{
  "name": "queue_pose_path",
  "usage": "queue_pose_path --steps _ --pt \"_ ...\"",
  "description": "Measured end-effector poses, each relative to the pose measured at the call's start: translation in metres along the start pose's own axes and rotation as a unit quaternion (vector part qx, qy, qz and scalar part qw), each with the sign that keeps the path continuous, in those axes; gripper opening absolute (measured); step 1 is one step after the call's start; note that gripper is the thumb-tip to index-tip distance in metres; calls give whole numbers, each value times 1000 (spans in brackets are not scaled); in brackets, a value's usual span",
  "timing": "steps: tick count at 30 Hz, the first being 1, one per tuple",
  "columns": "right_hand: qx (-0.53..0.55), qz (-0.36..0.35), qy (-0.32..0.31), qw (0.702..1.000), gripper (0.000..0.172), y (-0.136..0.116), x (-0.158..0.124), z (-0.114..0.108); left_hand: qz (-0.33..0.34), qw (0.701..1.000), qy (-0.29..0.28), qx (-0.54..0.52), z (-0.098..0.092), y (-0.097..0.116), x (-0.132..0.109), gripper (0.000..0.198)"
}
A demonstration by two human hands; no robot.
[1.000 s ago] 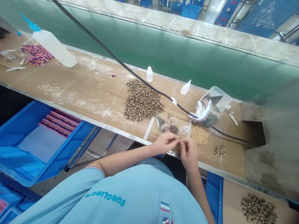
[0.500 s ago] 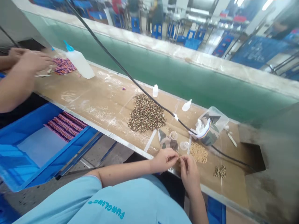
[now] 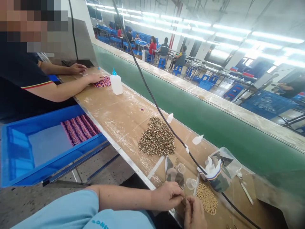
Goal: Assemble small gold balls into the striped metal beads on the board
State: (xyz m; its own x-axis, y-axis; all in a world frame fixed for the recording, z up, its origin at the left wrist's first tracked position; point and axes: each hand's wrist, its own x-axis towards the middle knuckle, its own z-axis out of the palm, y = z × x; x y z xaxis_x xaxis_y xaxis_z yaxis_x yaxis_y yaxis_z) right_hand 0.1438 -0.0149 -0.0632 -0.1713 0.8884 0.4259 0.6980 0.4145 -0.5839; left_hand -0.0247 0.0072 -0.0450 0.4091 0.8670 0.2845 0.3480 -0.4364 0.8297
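Note:
My left hand [image 3: 168, 196] is pinched closed above the bench's front edge. Close beside it, my right hand [image 3: 194, 212] has thumb and fingers pressed together, the fingertips of both almost meeting. Whatever sits between them is too small to make out. Just beyond my hands lie a camouflage-patterned piece [image 3: 175, 175] and small clear plastic cups [image 3: 191, 183]. Right of these is a pile of small tan beads [image 3: 206, 198]. Farther up the bench spreads a big heap of small dark-and-gold pieces [image 3: 157, 136].
A black cable [image 3: 152, 92] hangs across the view. Small white bottles [image 3: 197, 139] and a clear tub [image 3: 228, 159] line the back. A large bottle [image 3: 116, 84] stands near a co-worker's hand [image 3: 95, 79]. A blue crate [image 3: 45, 168] with striped pieces is at left.
My view has tilted up and left, bringing in more of the room and the co-worker. My hands keep their pinch close together. The co-worker's hands have moved apart, one onto the colourful pile.

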Motion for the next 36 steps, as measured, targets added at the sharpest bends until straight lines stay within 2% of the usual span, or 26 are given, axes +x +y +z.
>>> queue_pose_path --steps 2,5,9,12,25,36 --pt "-24 -24 -11 999 32 0 3 -4 -2 1000 -2 -6 -1 0 1 18" --pt "-49 -16 -24 998 26 -14 8 -12 -5 1000 -15 -17 -6 2 1 17" --pt "-49 5 -27 998 24 -40 15 -19 4 999 -10 -52 -12 5 1 20" --pt "-68 37 -29 997 23 -48 18 -19 10 997 -14 -77 -14 4 1 22" --pt "-60 92 -8 994 23 -52 14 -16 0 996 -1 -87 -14 4 1 21" --pt "-78 95 -41 992 23 -53 14 -21 11 998 -12 -62 -15 6 -1 23"
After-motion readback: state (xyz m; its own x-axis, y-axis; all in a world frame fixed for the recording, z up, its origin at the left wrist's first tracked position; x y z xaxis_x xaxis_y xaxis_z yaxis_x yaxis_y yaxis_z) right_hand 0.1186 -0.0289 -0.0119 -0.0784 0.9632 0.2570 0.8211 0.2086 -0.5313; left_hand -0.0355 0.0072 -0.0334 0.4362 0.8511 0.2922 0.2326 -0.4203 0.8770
